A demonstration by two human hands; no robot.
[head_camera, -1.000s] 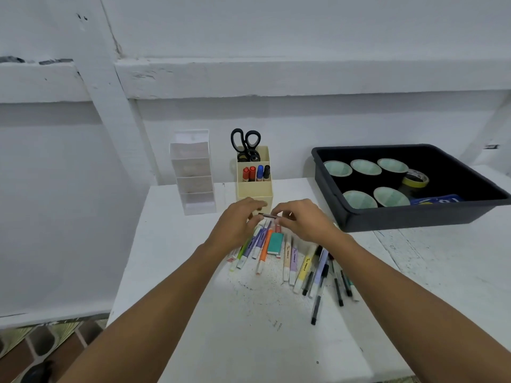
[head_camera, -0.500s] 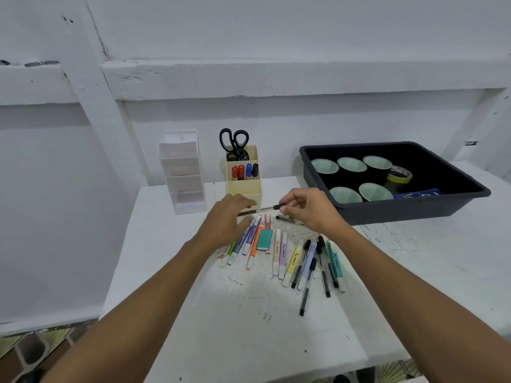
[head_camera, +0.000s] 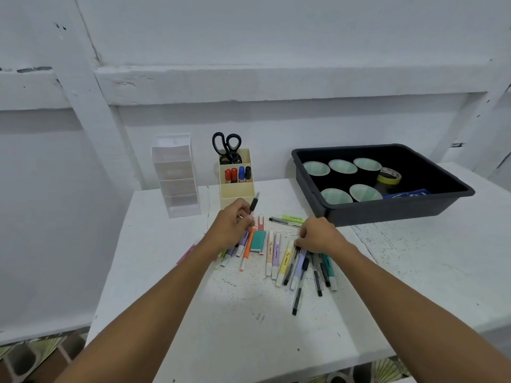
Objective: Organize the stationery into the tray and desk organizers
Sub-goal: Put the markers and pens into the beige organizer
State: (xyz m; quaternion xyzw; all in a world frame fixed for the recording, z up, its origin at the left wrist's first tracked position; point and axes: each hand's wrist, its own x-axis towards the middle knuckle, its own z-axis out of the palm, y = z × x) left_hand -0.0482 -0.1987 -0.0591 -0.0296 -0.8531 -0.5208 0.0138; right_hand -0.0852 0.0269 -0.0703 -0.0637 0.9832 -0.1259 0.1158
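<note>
While my left hand (head_camera: 231, 228) pinches a black-gripped pen (head_camera: 253, 203) just in front of the cream desk organizer (head_camera: 237, 189), my right hand (head_camera: 318, 234) curls onto loose pens (head_camera: 284, 261) on the table (head_camera: 249, 327), right of that organizer; whether it grips any, I cannot tell.

White painted wall (head_camera: 249, 37) behind a white table (head_camera: 249, 341); patterned floor tiles (head_camera: 27, 355).
</note>
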